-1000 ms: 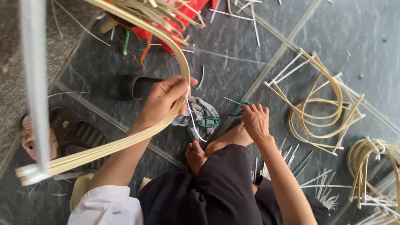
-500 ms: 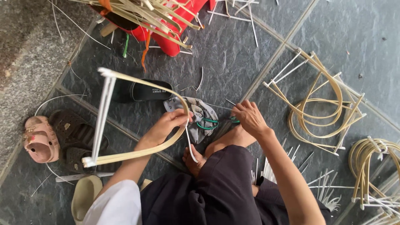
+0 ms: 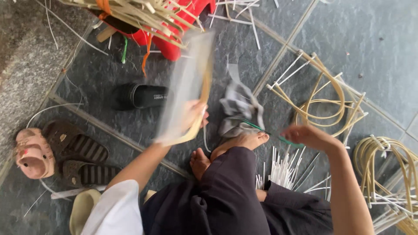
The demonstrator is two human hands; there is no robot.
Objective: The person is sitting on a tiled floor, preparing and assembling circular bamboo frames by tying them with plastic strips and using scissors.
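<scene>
Item: bent cane strip (image 3: 191, 93), blurred, raised over the grey cloth (image 3: 239, 109). Your left hand (image 3: 193, 115) is gripping it closed; your right hand (image 3: 307, 135) is pinching a green-handled tool (image 3: 265, 130). Judged best: steady the strip first. Surface: you are sitting on dark floor tiles (image 3: 339, 39), littered with offcuts (image 3: 283, 167), cane coils (image 3: 324, 98) and sandals (image 3: 72, 150).

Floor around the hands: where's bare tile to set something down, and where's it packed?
Free: the grey tile at upper right, above the bent cane loops; a smaller patch between the black slipper and the brown sandals. Crowded: by the right hand, with white sticks and more loops; strips by the red stool.
</scene>
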